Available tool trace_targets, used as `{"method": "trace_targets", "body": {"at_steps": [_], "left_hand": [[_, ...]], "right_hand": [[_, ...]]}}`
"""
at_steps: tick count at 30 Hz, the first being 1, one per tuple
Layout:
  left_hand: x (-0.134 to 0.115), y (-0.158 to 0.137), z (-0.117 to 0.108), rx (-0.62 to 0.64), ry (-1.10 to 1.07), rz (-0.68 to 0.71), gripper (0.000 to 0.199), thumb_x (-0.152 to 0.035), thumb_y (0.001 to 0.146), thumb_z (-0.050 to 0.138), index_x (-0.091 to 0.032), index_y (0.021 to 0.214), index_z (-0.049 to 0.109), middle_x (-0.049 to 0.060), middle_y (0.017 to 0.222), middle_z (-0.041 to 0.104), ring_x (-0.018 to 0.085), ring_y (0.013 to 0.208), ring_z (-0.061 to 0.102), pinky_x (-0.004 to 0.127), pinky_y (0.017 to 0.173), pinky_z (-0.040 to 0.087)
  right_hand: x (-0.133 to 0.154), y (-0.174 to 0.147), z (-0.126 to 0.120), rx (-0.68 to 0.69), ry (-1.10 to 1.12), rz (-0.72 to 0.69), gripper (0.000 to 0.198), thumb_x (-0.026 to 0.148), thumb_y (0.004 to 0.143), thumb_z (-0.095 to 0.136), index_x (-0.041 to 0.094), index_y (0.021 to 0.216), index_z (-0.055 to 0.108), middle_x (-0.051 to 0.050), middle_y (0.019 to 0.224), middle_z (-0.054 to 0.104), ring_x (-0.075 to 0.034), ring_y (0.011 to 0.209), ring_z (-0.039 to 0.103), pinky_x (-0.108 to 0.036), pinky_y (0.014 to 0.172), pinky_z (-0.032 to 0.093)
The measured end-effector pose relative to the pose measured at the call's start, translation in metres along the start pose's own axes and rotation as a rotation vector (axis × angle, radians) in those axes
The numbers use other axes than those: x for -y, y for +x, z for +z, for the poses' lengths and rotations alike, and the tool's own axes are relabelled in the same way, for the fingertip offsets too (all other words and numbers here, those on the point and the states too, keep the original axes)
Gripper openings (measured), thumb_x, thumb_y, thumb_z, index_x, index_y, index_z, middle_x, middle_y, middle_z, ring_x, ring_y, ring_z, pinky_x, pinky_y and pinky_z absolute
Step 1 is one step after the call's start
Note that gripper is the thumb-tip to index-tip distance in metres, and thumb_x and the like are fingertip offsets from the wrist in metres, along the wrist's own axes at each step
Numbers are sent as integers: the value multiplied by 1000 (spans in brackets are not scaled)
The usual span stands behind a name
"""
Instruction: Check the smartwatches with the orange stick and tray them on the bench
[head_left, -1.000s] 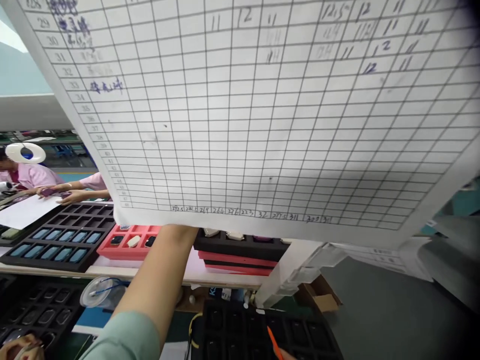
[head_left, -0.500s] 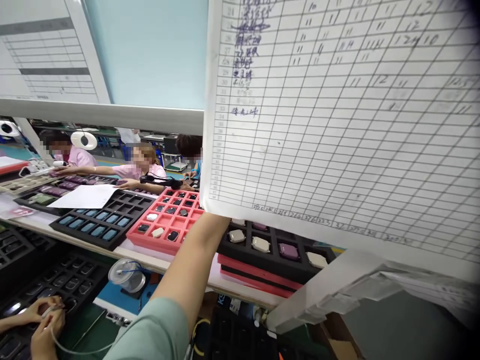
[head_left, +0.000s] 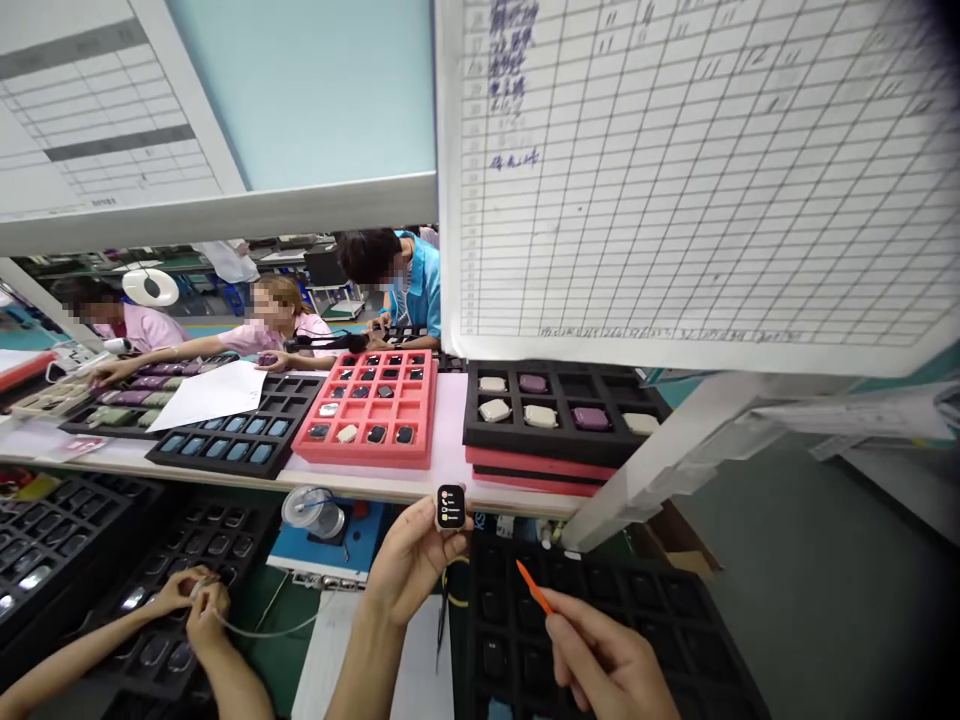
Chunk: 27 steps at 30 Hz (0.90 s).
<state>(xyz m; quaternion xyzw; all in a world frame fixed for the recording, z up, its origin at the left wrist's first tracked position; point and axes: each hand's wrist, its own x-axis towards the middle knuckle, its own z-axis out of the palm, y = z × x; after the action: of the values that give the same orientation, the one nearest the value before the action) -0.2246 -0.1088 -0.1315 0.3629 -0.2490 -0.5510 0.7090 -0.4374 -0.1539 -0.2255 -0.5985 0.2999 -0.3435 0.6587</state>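
In the head view my left hand point(head_left: 415, 560) is closed on a smartwatch point(head_left: 451, 508) without a strap. Its dark screen is lit with a list of small icons and text, facing me. My right hand point(head_left: 600, 655) is closed around a thin orange pointed stick point(head_left: 532, 586), shaped like a pen, whose tip points up and left toward the watch without touching it. Below my right hand lies a black foam tray point(head_left: 600, 620) with dark watches in several of its slots.
On the shelf ahead stand a red tray point(head_left: 360, 455) and a black tray point(head_left: 536, 440) of watches. A clear tub point(head_left: 315, 512) sits on a blue box. At left, a co-worker's hands point(head_left: 196, 605) hold a cable. A whiteboard point(head_left: 675, 200) hangs overhead.
My left arm was stretched toward the shelf, its hand hidden behind the whiteboard. It has drawn back with the smartwatch in hand. My right hand with the orange stick has come into view.
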Motion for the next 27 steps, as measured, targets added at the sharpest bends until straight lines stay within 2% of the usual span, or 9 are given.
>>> {"method": "trace_targets", "body": {"at_steps": [4, 8, 13, 21, 27], "left_hand": [[11, -27, -4, 4, -81, -56, 36, -31, 85, 70, -7, 113, 70, 17, 107, 65, 17, 86, 64, 21, 72, 53], [7, -43, 1, 18, -139, -86, 34, -30, 85, 69, -7, 110, 72, 18, 99, 67, 15, 77, 64, 18, 65, 50], [2, -56, 8, 31, -121, -84, 31, -30, 83, 71, -8, 105, 73, 16, 92, 68, 14, 72, 63, 16, 61, 48], [2, -62, 13, 50, -65, -64, 34, -30, 82, 73, -7, 107, 73, 15, 88, 68, 14, 71, 63, 18, 62, 49], [2, -63, 13, 70, -50, -56, 31, -29, 85, 68, -7, 107, 73, 15, 91, 67, 15, 73, 62, 19, 63, 49]], "right_hand": [[18, -3, 20, -8, -76, -158, 49, 54, 95, 57, 13, 116, 73, -2, 57, 57, -10, 47, 47, -19, 46, 36], [34, -8, 36, 47, -161, -273, 45, 48, 97, 55, 12, 115, 73, -2, 55, 57, -10, 45, 49, -18, 44, 38], [52, -14, 42, 75, -171, -364, 42, 42, 99, 52, 9, 114, 73, -1, 53, 57, -10, 44, 51, -17, 45, 40], [58, -22, 41, 71, -181, -395, 38, 38, 99, 51, 11, 115, 73, 0, 53, 58, -11, 46, 54, -17, 47, 40], [57, -21, 40, 93, -185, -358, 40, 40, 100, 50, 11, 117, 72, 0, 54, 58, -11, 48, 54, -19, 47, 39]]}}
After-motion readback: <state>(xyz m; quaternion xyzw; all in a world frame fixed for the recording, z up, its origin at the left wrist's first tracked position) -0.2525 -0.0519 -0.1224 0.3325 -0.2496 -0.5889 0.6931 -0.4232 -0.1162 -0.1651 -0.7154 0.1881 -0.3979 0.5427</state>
